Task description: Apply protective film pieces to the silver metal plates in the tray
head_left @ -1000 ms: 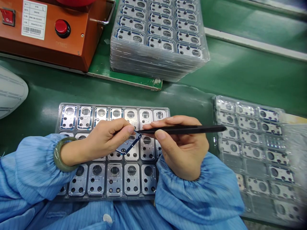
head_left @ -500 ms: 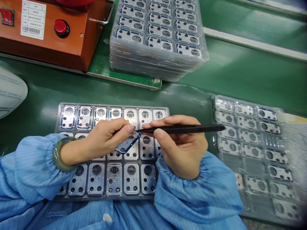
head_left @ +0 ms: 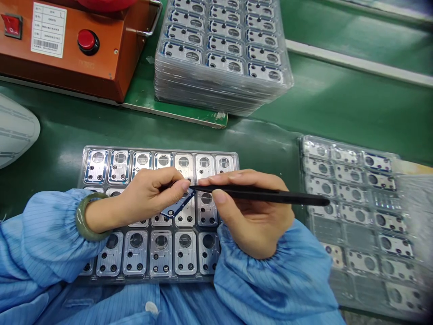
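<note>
My left hand [head_left: 154,193] is closed, pinching a small metal plate with a blue edge [head_left: 178,208] between thumb and fingers. The plate is tilted above a clear plastic tray [head_left: 135,279] of similar silver plates with round holes. My right hand [head_left: 253,216] grips black tweezers [head_left: 287,196] between thumb and fingers. Their tip meets the plate's upper edge by my left thumb; whether it grips anything there I cannot tell. My left fingers hide part of the plate.
A tall stack of filled clear trays [head_left: 219,88] stands at the back. An orange machine [head_left: 77,67] with a red button occupies the back left. To the right lies another tray [head_left: 360,237] with plates in some pockets. A white rounded object [head_left: 16,131] is at the left edge.
My right hand has shifted slightly down, and the back end of the tweezers has swung lower and to the right. My left hand stays nearly still with the plate.
</note>
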`<action>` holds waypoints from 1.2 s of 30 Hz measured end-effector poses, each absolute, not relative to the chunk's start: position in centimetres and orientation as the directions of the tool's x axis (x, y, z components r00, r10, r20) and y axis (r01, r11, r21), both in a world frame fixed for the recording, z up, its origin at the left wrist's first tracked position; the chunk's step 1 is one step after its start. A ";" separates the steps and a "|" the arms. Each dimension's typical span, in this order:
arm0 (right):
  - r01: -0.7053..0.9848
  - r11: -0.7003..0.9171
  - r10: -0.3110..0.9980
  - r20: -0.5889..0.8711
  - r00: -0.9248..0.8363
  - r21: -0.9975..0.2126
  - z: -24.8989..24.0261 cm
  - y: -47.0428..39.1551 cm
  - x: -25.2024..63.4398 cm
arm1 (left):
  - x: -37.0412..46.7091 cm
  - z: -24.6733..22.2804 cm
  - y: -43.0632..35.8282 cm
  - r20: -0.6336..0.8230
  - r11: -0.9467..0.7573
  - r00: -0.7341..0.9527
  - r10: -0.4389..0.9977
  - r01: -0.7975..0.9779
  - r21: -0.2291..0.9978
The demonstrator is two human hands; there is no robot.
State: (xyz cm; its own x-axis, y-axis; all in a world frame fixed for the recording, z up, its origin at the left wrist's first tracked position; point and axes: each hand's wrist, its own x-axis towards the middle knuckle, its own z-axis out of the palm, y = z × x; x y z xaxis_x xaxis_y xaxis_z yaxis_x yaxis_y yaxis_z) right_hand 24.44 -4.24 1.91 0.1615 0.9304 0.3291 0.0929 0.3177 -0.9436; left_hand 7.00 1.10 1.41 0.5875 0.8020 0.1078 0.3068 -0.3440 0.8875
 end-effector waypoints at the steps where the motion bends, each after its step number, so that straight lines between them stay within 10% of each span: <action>1: 0.113 0.342 0.923 0.356 0.145 -0.933 2.0 -4.2 24.5 | 7.0 1.4 1.1 0.107 -0.343 0.589 0.801 0.306 0.888; 36: -0.007 0.318 0.930 0.310 0.200 -0.948 1.4 -3.8 24.4 | 7.0 1.5 1.1 0.083 -0.285 0.571 0.816 0.274 0.918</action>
